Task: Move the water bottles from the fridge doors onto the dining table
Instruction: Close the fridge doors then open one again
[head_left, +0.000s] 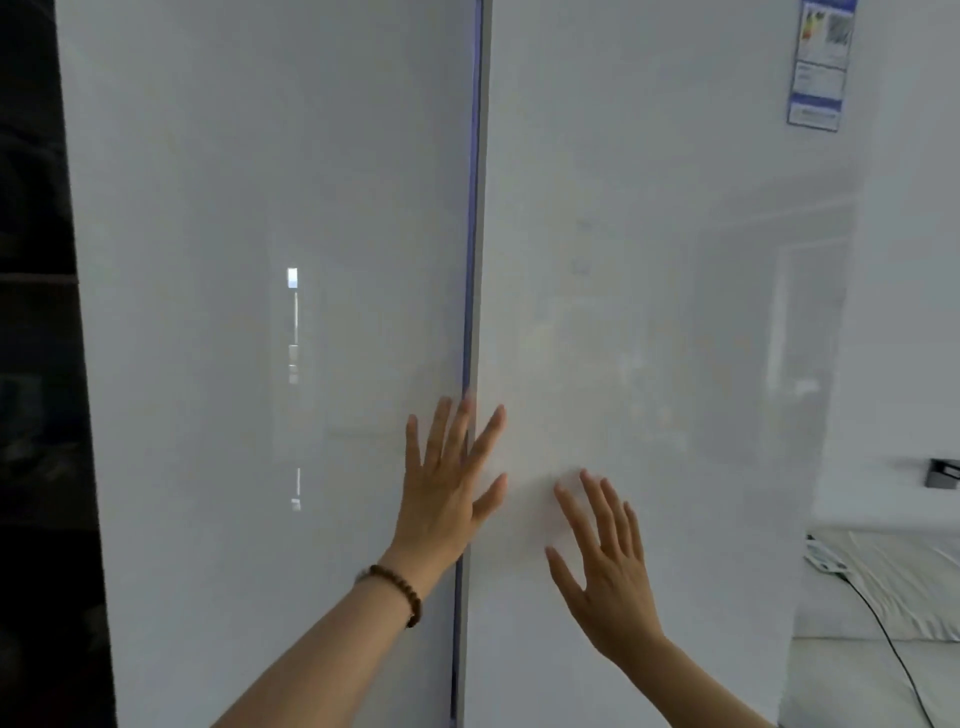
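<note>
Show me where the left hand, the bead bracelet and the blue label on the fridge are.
left hand (444, 488), head view, back of the hand.
bead bracelet (400, 587), head view, beads across the left wrist.
blue label (820, 62), head view, middle of the sticker.

Two shut fridge doors (270, 312) wall off the front; only a thin seam (470, 260) between.

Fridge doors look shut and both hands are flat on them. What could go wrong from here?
1. The left hand lies across the seam between the left door and right door; fingers could get pinched if either door moves.
2. Both palms are open, the right hand included, with no grip on any edge, so they may slide on the glossy panels.
3. No bottles are visible, so a quick swing could jolt whatever sits in the door shelves.
</note>
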